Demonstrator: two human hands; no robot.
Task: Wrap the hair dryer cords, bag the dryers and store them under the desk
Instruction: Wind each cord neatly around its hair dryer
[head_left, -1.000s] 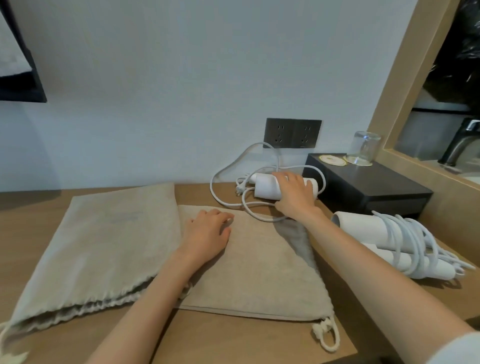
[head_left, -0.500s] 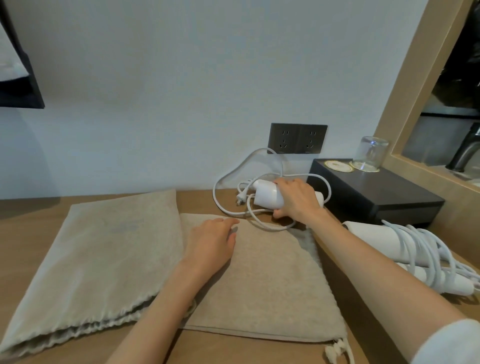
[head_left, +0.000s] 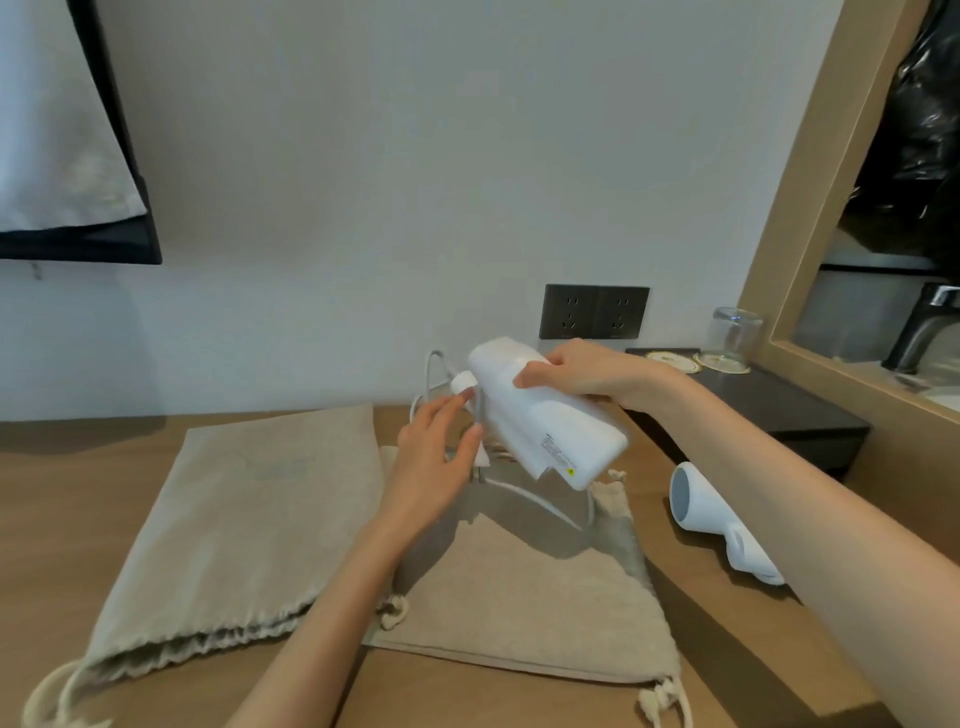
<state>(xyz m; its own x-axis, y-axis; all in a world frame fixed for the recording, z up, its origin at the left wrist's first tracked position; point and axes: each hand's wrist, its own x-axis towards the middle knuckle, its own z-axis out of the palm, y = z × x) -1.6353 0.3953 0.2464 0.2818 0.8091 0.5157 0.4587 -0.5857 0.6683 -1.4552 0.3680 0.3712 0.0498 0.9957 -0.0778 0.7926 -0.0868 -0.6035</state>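
Note:
My right hand (head_left: 582, 376) grips a white hair dryer (head_left: 545, 415) and holds it tilted in the air above the desk. Its white cord (head_left: 540, 501) hangs loose down onto a beige drawstring bag (head_left: 519, 592). My left hand (head_left: 436, 462) is raised beside the dryer's handle end, fingers at the cord near its plug. A second white dryer (head_left: 711, 514) lies on the desk at the right, partly hidden by my right arm. A larger beige bag (head_left: 234, 519) lies flat at the left.
A wooden desk (head_left: 52, 519) runs to a white wall with a dark double socket (head_left: 594, 312). A black box (head_left: 769, 410) at the back right carries a glass (head_left: 735, 335) and coasters. A mirror frame (head_left: 800, 208) rises on the right.
My right hand has lifted the dryer off the desk and tilted it. My left hand left the bag and rose to the cord.

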